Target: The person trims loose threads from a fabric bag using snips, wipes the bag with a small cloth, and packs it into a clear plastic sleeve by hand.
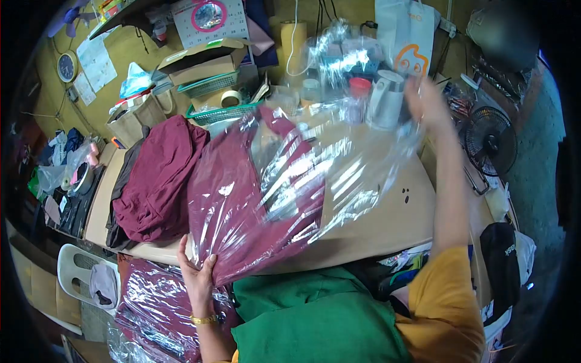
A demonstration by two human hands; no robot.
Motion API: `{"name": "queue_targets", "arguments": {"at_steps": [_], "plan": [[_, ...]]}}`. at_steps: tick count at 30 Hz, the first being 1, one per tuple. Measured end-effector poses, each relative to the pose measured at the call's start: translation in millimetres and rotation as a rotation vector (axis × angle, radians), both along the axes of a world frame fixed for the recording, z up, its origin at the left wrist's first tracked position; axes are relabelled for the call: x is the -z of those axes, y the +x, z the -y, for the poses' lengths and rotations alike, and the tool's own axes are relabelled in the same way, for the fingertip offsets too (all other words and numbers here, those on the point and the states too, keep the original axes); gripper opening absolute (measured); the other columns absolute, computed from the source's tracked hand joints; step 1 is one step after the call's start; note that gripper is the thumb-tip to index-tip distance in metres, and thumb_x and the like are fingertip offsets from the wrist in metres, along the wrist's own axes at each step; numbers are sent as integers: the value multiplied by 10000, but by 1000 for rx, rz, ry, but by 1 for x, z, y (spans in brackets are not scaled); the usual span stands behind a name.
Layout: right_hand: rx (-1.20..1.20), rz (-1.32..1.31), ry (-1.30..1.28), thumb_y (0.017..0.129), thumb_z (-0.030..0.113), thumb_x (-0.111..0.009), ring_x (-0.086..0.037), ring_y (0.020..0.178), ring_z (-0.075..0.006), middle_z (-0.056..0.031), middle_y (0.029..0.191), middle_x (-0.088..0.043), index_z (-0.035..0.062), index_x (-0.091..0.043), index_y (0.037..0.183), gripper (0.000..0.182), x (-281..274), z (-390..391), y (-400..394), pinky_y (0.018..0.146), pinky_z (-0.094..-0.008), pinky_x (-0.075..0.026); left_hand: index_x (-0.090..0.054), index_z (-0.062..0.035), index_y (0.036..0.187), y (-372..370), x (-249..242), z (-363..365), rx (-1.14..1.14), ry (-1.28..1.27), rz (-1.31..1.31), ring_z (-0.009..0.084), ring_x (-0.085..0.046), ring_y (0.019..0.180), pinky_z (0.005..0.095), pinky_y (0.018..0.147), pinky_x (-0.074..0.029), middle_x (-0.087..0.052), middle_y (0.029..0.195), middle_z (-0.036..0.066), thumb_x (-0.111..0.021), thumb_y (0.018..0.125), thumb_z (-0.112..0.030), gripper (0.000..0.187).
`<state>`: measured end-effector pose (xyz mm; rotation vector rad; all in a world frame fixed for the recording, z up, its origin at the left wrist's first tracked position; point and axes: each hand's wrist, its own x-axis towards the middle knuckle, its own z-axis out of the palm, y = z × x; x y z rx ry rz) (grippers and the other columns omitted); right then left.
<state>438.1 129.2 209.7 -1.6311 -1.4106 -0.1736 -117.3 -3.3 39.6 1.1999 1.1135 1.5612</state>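
Note:
A clear plastic bag (357, 175) stretches across the table, with a folded maroon garment (227, 187) inside its left part. At the near left corner, my left hand (196, 269) pinches the bag between thumb and fingers. My right hand (425, 104) is raised at the far right, blurred by motion. The film runs up taut to it, so it appears to grip the bag's other end, though its fingers are smeared. To the left of the bag lies a pile of maroon fabric (160, 181), partly over a dark cloth.
A white electric kettle (386, 100) and a red-lidded jar (359, 91) stand behind the bag. Green baskets (224, 112) and a cardboard box (203, 60) are at the back. Bagged maroon garments (154, 305) lie below left, beside a white chair (75, 272). A black fan (491, 140) is right.

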Motion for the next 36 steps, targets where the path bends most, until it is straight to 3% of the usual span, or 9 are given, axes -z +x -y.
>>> {"name": "queue_targets", "arguments": {"at_steps": [1, 4, 11, 12, 17, 20, 28, 30, 36], "plan": [[24, 3, -197, 924, 228, -638, -522, 622, -95, -43, 851, -604, 52, -563, 1180, 319, 49, 13, 3, 560, -271, -438, -329, -69, 1508, -8, 1, -1, -8, 2, 6, 160, -603, 1031, 300, 920, -524, -510, 1367, 141, -678, 876, 58, 733], [-154, -515, -570, 902, 211, -664, -581, 664, -126, -85, 908, -613, 42, -423, 1295, 491, 193, 67, -9, 541, -308, -479, -413, -49, 1452, -25, 4, -5, -430, 88, -1168, 384, -579, 1111, 394, 938, -473, -501, 1341, 234, -813, 742, -50, 815], [-214, -645, -515, 939, 116, -632, -527, 564, -67, -23, 725, -597, 42, -534, 1119, 218, 169, 98, -27, 476, -238, -415, -394, -183, 1523, 62, 25, -14, 481, -1, -1563, 391, -230, 1489, 663, 1151, -190, -278, 1607, 170, -547, 848, -710, 869], [-312, -621, -575, 935, 127, -644, -561, 602, -61, -23, 752, -619, 28, -577, 1052, 168, 156, 97, -22, 489, -247, -436, -341, -152, 1542, 68, -11, -26, 665, -193, -1545, 399, -241, 1484, 639, 1150, -219, -295, 1599, 173, -610, 864, -626, 870], [-861, -414, -646, 964, 160, -650, -582, 635, -63, -27, 772, -669, 7, -688, 978, 158, 75, 99, -138, 575, -240, -469, -435, -94, 1469, 166, -72, -51, 360, 648, -920, 322, -532, 1300, 570, 1153, -279, -531, 1419, 174, -797, 817, -274, 768], [-881, -334, -634, 988, 199, -626, -633, 686, -80, -42, 791, -679, -13, -684, 965, 221, 50, 98, -143, 636, -235, -502, -671, -98, 1198, 186, -81, -92, 459, 774, -1001, 272, -646, 914, 528, 1126, -306, -682, 866, 82, -775, 802, -168, 416], [-647, -485, -835, 951, 237, -673, -650, 815, -104, -80, 899, -690, 8, -661, 820, 264, 77, 76, -17, 722, -248, -497, -647, -43, 773, 43, -126, -175, 943, 257, 9, 127, -575, 811, 268, 720, -453, -635, 883, 0, -781, 830, -106, 158], [-910, -291, -591, 882, 197, -735, -656, 760, -134, -56, 839, -677, 43, -657, 808, 188, 98, 71, -10, 704, -261, -521, -643, -50, 772, 27, -132, -179, 941, 248, -49, 120, -576, 772, 273, 697, -456, -629, 835, 3, -790, 839, -148, 189], [-1132, -759, -37, 758, 138, -811, -596, 781, -151, -37, 847, -652, 85, -625, 755, 194, 97, 59, -51, 761, -263, -503, -692, -72, 842, 23, -161, -179, 297, 442, -1453, 158, -597, 697, 365, 797, -436, -648, 709, 6, -779, 834, -281, 226]]}}
